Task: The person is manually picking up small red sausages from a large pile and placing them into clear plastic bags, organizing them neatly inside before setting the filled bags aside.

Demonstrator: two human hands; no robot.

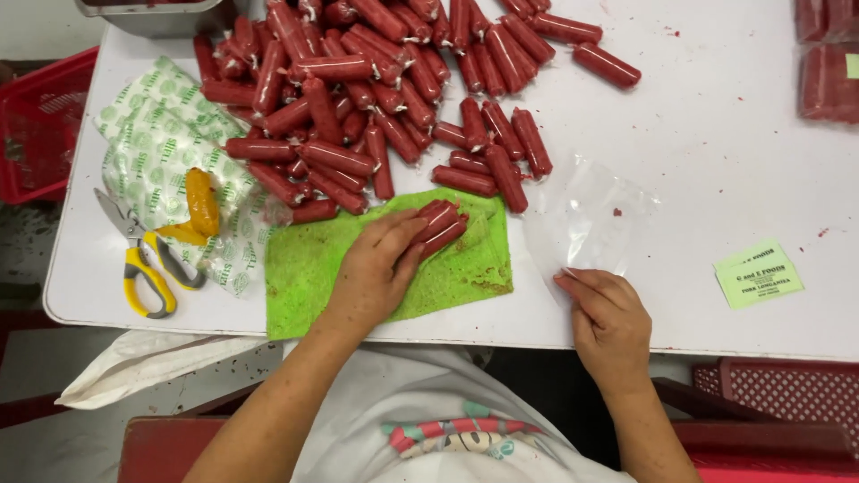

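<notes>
Red sausages [441,225] slant up-right under the left hand's [380,268] grip; right hand [608,317] pinches a clear bag [586,219].

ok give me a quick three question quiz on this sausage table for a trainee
1. True or false: the left hand rests on a few red sausages lying on the green cloth.
2. What do the right hand fingers touch? A) the yellow-handled scissors B) a clear plastic bag C) the green paper labels
3. Fill in: the big pile of sausages lies on a ____ table.

Key: 1 true; 2 B; 3 white
</notes>
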